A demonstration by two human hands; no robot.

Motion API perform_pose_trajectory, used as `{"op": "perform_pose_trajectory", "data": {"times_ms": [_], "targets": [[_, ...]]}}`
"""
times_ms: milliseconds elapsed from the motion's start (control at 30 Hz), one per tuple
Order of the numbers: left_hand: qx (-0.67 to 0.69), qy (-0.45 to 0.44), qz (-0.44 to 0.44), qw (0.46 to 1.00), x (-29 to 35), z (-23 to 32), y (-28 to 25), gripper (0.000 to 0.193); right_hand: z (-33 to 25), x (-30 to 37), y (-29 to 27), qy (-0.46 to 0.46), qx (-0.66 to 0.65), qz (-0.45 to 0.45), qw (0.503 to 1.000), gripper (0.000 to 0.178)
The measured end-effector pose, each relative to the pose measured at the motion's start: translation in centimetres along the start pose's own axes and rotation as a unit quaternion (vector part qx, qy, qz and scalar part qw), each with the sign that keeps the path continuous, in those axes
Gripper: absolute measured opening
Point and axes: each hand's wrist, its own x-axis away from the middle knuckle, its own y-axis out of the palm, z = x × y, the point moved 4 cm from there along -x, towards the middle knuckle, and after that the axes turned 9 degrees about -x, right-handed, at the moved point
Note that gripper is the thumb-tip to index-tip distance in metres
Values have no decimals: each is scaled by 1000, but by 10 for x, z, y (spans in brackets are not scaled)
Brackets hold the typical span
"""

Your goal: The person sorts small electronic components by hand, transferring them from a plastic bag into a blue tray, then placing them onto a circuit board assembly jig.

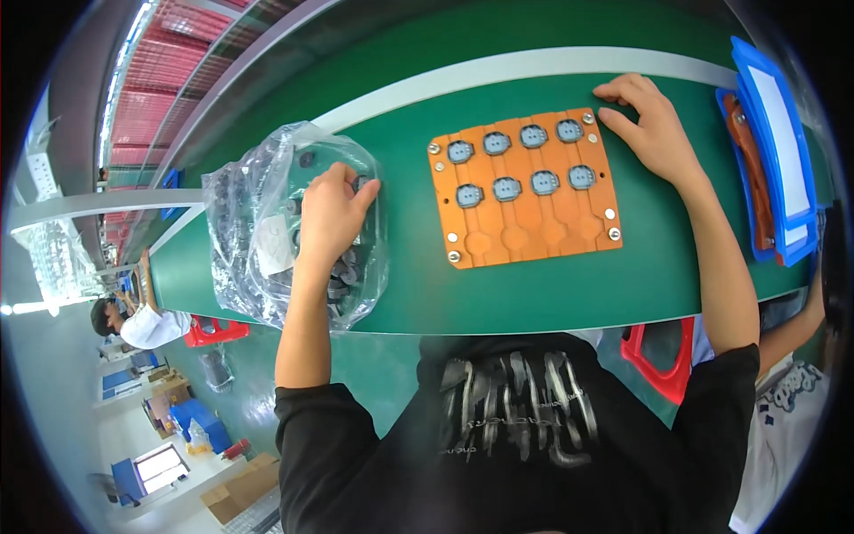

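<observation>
Eight small grey round parts sit in the orange fixture plate (525,189), top two rows filled, bottom row of pockets bare.

Far left, the clear plastic bag (267,222) lies on the green belt (551,294), stuffed w/ dark grey parts (342,274) and a pale paper slip inside, print too small to tell. The left hand (331,214) is down in the bag's mouth, fingers curled among the parts; can't tell whether it has pinched one yet.

Looks like the loading step: pick from bag, seat in plate. Next move prob. needs one part lifted clear of the film and carried across to a bare pocket, right way up.

The right hand (645,125) lies flat, fingers spread, on the plate's top right corner, gripping nothing, just steadying. Far right, blue trays (772,133) stand stacked, white sheet on top, a brown piece beside.
</observation>
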Motion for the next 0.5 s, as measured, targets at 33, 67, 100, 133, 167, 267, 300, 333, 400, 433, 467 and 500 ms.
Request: {"op": "perform_pose_trajectory", "data": {"times_ms": [33, 67, 100, 133, 167, 267, 300, 333, 400, 433, 467, 500], "targets": [[5, 6, -7, 1000, 1, 1, 4, 28, 1, 0, -1, -8, -6, 2, 1000, 25], [40, 61, 54, 996, 6, 4, 0, 28, 3, 0, 0, -22, -7, 7, 1000, 26], [76, 115, 115, 984, 14, 10, -5, 28, 4, -1, 0, -13, -1, 6, 1000, 26], [107, 159, 115, 975, 24, 28, -12, 28, 5, 0, 0, -19, 3, 8, 1000, 26], [113, 163, 107, 974, 34, 47, -16, 28, 6, 1, 0, -27, 7, 10, 1000, 26], [163, 334, 56, 927, 63, 94, -10, 29, 8, 1, 0, -30, 15, 7, 999, 26], [146, 373, 42, 915, 66, 98, 0, 30, 7, 2, -1, -32, 14, 7, 999, 26], [128, 412, 30, 902, 68, 101, 7, 31, 6, 2, 0, -31, 14, 7, 999, 26], [131, 418, 32, 899, 69, 101, 11, 32, 5, 1, 1, -29, 9, 7, 1000, 26], [133, 422, 34, 896, 70, 101, 12, 32, 5, 2, 1, -28, 8, 6, 1000, 26], [132, 421, 32, 897, 71, 101, 13, 32, 6, 2, 0, -29, 10, 6, 1000, 26], [137, 426, 28, 894, 70, 101, 13, 32, 7, 2, 0, -31, 11, 6, 999, 26]]}}
